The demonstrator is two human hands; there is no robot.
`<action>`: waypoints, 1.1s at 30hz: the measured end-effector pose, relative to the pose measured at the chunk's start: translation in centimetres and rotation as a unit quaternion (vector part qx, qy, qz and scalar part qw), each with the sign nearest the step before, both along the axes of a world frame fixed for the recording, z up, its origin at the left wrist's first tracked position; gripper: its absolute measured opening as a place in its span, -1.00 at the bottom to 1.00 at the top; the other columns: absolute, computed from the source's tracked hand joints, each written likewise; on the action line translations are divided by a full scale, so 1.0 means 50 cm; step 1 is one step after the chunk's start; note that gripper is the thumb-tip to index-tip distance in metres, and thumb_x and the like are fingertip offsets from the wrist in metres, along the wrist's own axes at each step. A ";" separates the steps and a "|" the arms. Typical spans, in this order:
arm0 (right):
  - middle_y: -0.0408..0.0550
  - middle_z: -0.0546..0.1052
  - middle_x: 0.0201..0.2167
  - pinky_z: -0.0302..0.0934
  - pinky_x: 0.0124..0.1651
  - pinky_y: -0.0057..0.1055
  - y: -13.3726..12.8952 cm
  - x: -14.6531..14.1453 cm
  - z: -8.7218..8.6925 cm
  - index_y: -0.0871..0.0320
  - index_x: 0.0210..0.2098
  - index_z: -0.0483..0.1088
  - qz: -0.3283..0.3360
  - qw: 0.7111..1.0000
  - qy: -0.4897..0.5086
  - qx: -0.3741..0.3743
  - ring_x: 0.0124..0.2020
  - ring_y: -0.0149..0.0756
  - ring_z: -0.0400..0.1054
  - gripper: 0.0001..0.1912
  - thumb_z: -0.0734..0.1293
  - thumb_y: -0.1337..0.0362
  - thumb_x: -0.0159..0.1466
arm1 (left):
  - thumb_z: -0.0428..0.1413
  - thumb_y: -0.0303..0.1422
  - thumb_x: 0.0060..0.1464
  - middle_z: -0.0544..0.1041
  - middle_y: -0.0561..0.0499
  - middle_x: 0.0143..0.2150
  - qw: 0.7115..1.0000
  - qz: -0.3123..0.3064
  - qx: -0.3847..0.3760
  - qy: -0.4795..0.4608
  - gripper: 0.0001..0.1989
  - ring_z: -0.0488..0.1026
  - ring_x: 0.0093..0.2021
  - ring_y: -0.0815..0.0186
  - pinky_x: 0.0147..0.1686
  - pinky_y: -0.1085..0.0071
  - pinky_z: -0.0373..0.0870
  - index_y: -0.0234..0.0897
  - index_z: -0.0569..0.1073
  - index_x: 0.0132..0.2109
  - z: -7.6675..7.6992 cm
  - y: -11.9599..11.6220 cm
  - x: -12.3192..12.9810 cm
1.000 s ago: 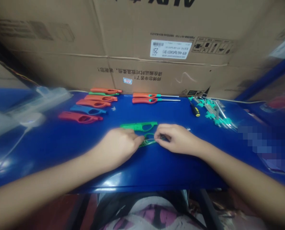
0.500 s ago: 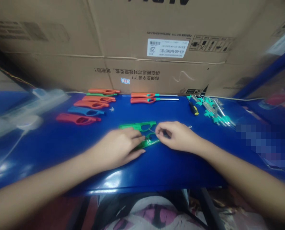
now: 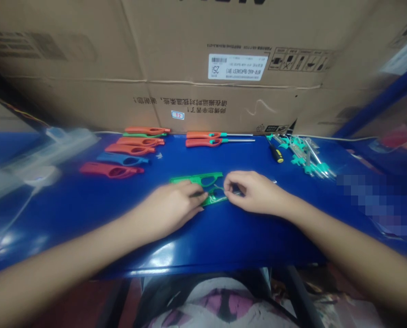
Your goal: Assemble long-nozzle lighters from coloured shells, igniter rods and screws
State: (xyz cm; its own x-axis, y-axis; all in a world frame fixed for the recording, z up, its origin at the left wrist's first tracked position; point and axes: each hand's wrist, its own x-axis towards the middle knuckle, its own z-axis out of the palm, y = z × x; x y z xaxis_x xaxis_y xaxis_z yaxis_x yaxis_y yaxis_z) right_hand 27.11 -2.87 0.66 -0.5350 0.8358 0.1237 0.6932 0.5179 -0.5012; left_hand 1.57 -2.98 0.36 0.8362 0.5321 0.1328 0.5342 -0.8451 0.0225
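On the blue table in front of me, my left hand (image 3: 179, 200) has its fingers closed on a green lighter handle half (image 3: 210, 199), with a pale wire or tube inside it. Just behind it lies another green handle half (image 3: 189, 177), partly covered by the same hand. My right hand (image 3: 249, 191) is pinched at the right end of the held half, and a thin wire (image 3: 218, 187) runs to its fingertips. Beneath that hand shows the tip of a metal tube (image 3: 275, 181); the rest is hidden.
Orange, green, blue and red handle shells (image 3: 112, 170) lie back left, by small metal bits (image 3: 159, 156). Two orange lighters (image 3: 203, 143) with metal tubes lie behind. Back right are a screwdriver (image 3: 276, 155) and several metal tubes with teal parts (image 3: 307, 157). A cardboard box (image 3: 104, 100) stands behind.
My right hand has shifted slightly right, its fingertips still pinched by the wire. My left fingers have drawn together a little on the green half. The other things lie as before.
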 end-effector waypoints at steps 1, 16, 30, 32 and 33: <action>-0.16 0.52 -0.36 0.05 -0.36 -0.48 -0.001 0.000 0.000 0.13 -0.37 0.41 -0.001 1.000 -0.004 0.001 -0.46 -0.44 0.25 -0.92 0.33 0.43 0.18 | 0.04 -0.28 0.36 0.57 -0.11 0.04 1.000 0.001 -0.005 0.002 -0.69 0.54 -0.02 0.10 -0.01 0.18 0.53 -0.22 0.55 0.12 0.001 0.001 0.000; -0.17 0.52 -0.31 0.10 -0.31 -0.47 0.002 0.010 -0.003 0.10 -0.27 0.46 0.031 0.999 -0.032 0.004 -0.36 -0.41 0.35 -0.90 0.32 0.40 0.28 | 0.03 -0.39 0.34 0.49 -0.12 0.07 0.992 0.013 -0.089 -0.083 -0.71 0.39 0.04 0.11 0.05 0.15 0.38 -0.23 0.41 0.17 -0.016 0.016 0.001; -0.10 0.54 -0.26 0.20 -0.21 -0.43 0.010 0.018 -0.005 0.14 -0.22 0.49 0.082 0.996 -0.020 -0.001 -0.27 -0.34 0.39 -0.88 0.32 0.43 0.32 | -0.05 -0.43 0.37 0.40 -0.14 0.12 0.999 -0.015 -0.045 -0.027 -0.66 0.32 0.05 0.08 0.02 0.10 0.37 -0.10 0.44 0.19 -0.011 0.013 0.002; -0.09 0.54 -0.25 0.20 -0.21 -0.43 0.010 0.020 -0.004 0.14 -0.20 0.49 0.089 0.996 -0.021 -0.001 -0.26 -0.33 0.40 -0.88 0.32 0.43 0.32 | -0.05 -0.45 0.36 0.40 -0.14 0.12 0.999 -0.017 -0.037 -0.023 -0.65 0.32 0.05 0.07 0.01 0.10 0.37 -0.10 0.44 0.19 -0.009 0.012 0.002; -0.09 0.54 -0.25 0.21 -0.21 -0.43 0.010 0.020 -0.004 0.14 -0.20 0.49 0.090 0.996 -0.023 0.000 -0.26 -0.33 0.40 -0.88 0.33 0.43 0.32 | -0.05 -0.45 0.36 0.40 -0.15 0.12 0.999 -0.019 -0.033 -0.021 -0.64 0.33 0.05 0.07 0.01 0.10 0.37 -0.10 0.44 0.19 -0.008 0.012 0.002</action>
